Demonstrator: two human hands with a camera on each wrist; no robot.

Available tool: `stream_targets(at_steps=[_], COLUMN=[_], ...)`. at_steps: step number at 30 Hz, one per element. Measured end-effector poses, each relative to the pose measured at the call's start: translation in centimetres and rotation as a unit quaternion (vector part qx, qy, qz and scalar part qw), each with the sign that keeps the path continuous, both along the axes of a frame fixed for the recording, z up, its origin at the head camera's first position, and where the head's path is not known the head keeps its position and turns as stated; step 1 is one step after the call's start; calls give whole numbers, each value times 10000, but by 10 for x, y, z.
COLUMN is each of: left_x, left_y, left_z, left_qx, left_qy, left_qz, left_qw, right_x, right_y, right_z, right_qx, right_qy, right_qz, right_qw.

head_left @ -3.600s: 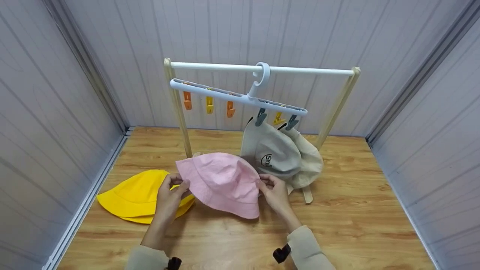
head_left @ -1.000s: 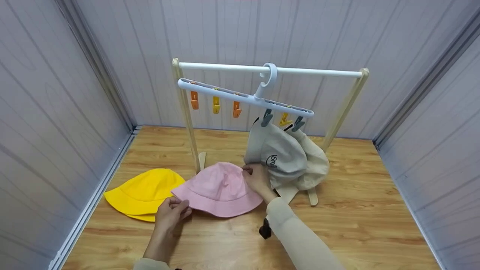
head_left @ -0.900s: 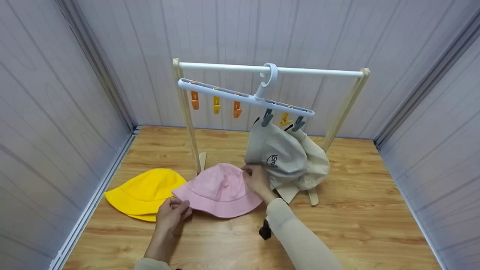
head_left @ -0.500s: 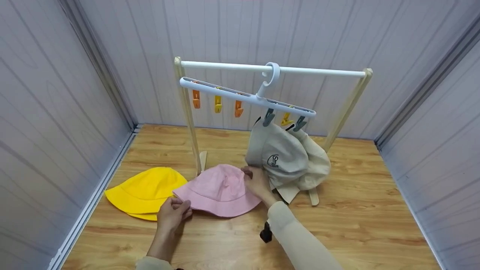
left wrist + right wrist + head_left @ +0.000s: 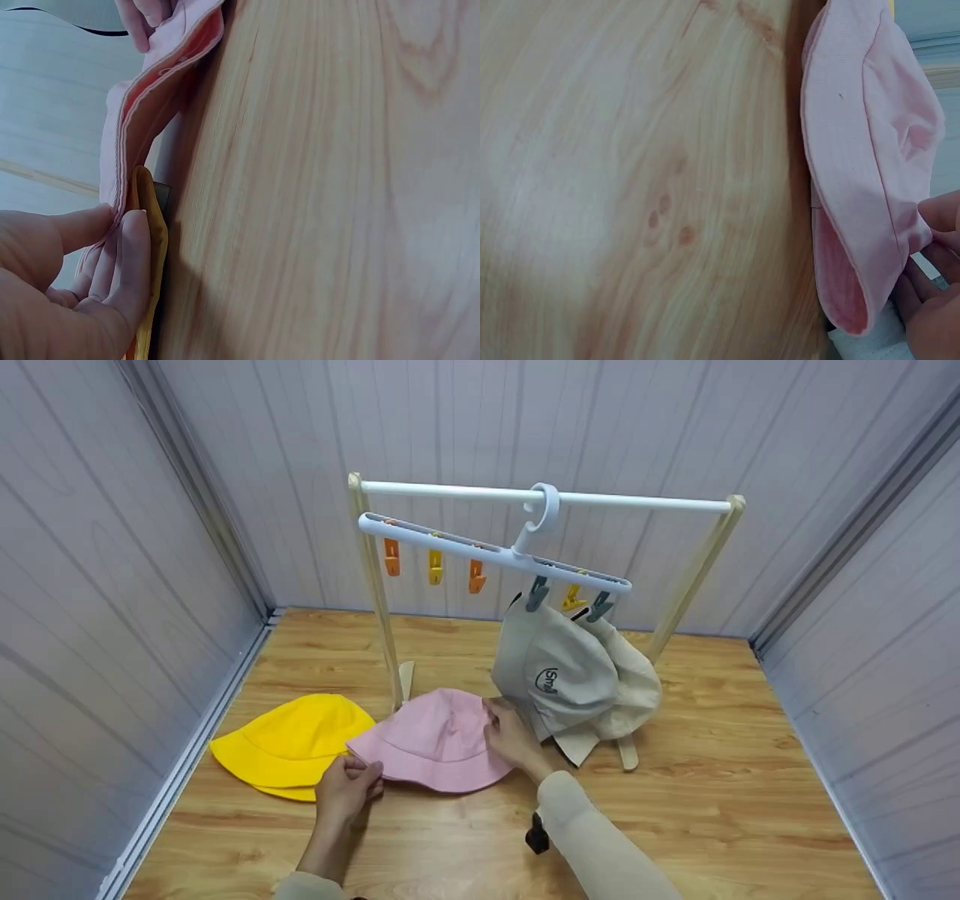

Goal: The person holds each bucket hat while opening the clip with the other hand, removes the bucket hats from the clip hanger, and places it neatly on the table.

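Note:
A pink bucket hat (image 5: 442,746) lies folded flat on the wooden table in the head view. My left hand (image 5: 346,789) pinches the left end of its brim between thumb and fingers; the left wrist view shows the two brim layers pressed together there. At the crown's right side, my right hand (image 5: 516,736) pinches the fabric, thumb in front and fingers behind in the right wrist view. A yellow bucket hat (image 5: 292,742) lies to the left, partly behind my left hand. Just behind my right hand hangs a grey-beige hat (image 5: 562,667) with dark lettering.
A white clip hanger (image 5: 450,542) hangs tilted from the rail (image 5: 645,501) of a small wooden-legged rack. Orange and yellow clips dangle at its left; grey clips (image 5: 538,594) hold the grey-beige hat and a cream hat (image 5: 634,690). Panel walls stand around the table.
Since the oldest frame, the pink hat has come down and its brim has levelled. My right hand shifted from its right brim to the crown, lately sliding slightly lower. My left hand kept its pinch.

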State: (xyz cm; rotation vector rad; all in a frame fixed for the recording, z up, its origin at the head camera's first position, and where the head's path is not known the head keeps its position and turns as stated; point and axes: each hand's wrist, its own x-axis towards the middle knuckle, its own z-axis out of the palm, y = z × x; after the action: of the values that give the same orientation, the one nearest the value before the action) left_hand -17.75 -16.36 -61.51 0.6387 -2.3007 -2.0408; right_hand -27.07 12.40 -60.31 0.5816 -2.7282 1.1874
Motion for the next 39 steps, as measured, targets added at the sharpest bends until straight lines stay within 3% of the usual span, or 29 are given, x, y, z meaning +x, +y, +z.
stream_targets(at_steps=[14, 23, 32, 39], left_x=[-1, 1, 1, 3], left_y=[-1, 1, -1, -3], left_z=[-7, -7, -3, 0], left_qx=[-320, -858, -1639, -2289], left_qy=[-86, -79, -2, 180], left_qz=[-68, -91, -186, -151], left_qw=[9994, 9962, 9863, 9732], right_x=[3, 4, 10, 12], right_y=[4, 6, 8, 12], right_z=[-4, -4, 3, 8], right_qx=[610, 731, 649, 479], right_qy=[-107, -222, -429, -396], right_qz=[345, 433, 443, 445], right_qw=[9975, 9961, 9960, 9971])
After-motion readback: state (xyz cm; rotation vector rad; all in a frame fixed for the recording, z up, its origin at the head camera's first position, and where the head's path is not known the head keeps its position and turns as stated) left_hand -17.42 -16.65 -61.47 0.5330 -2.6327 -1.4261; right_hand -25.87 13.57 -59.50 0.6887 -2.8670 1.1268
